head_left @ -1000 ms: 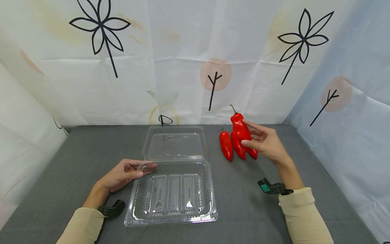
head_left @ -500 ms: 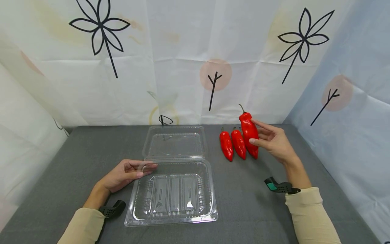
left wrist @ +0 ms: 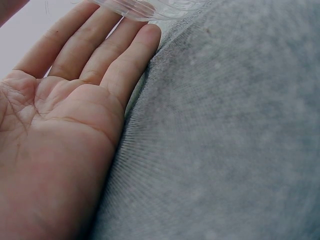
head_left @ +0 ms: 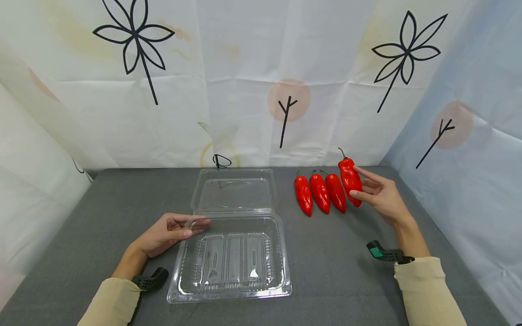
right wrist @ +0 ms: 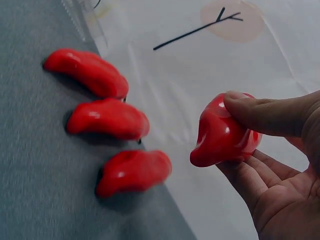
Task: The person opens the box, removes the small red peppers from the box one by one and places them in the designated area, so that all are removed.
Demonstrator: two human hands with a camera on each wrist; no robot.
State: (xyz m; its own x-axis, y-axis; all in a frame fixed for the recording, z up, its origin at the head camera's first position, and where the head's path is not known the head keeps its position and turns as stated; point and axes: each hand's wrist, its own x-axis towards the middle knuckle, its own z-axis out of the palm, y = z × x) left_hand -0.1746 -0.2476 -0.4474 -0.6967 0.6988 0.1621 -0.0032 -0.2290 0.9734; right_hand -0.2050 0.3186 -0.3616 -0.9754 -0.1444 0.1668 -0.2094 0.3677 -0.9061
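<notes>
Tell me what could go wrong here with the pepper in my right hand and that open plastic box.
The right hand pinches the held pepper only between thumb and fingertips; that light grip might let it slip. It hangs close to the row of three peppers and could nudge them. The clear clamshell box, merely touched by the left hand, may slide.

We see a grey fabric-covered tabletop (head_left: 326, 271) closed in by white paper walls (head_left: 244, 68) printed with black line flowers (head_left: 133, 36) and peach circles (head_left: 288, 99). At the tabletop's far edge, near its middle, lies a small black wire loop (head_left: 220, 160). The right wall (head_left: 481, 136) looks pale blue.
</notes>
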